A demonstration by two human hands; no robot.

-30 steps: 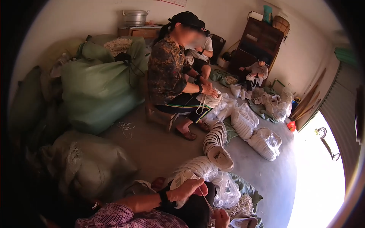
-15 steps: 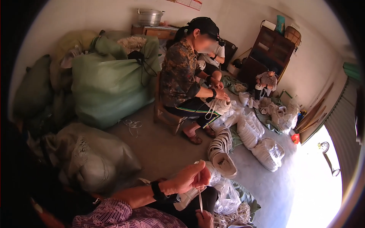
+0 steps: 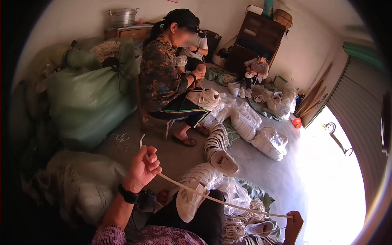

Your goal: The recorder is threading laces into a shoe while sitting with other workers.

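A seated person holds a pale lace (image 3: pixel 216 200) in a nearly straight line above the lap, where a white shoe (image 3: pixel 188 209) rests on dark trousers (image 3: pixel 212 216); the lace crosses in front of the shoe's upper part, though whether the two touch cannot be told. Taken from the shoe, the left hand (image 3: pixel 143 168) is up at ten o'clock, fingers curled in and pinching the lace near one end, with a short tip standing free above the thumb; the right hand (image 3: pixel 294 225), just past three o'clock, is dim, its fingers bent and seemingly pinching the other end, their exact set impossible to tell.

The lace looks flat, light and limp, likely stiff only while pulled; it should be hard to break, perhaps a little slippery between dry fingers, and is best taken close to each tip, pressed flat between thumb and forefinger; the shoe looks light and softly bendable, best steadied at the heel or sides.

Beyond, at three to four o'clock, lies a tangled pile of laces (image 3: pixel 233 229); at one o'clock, a plastic-wrapped stack of shoes (image 3: pixel 206 174), then a curved row of nested shoes (image 3: pixel 216 143); between nine and ten, a bulging grey sack (image 3: pixel 83 179); farther off, between eleven and twelve, a co-worker (image 3: pixel 163 73) in a dark cap sits bent over a pale shoe (image 3: pixel 204 99).
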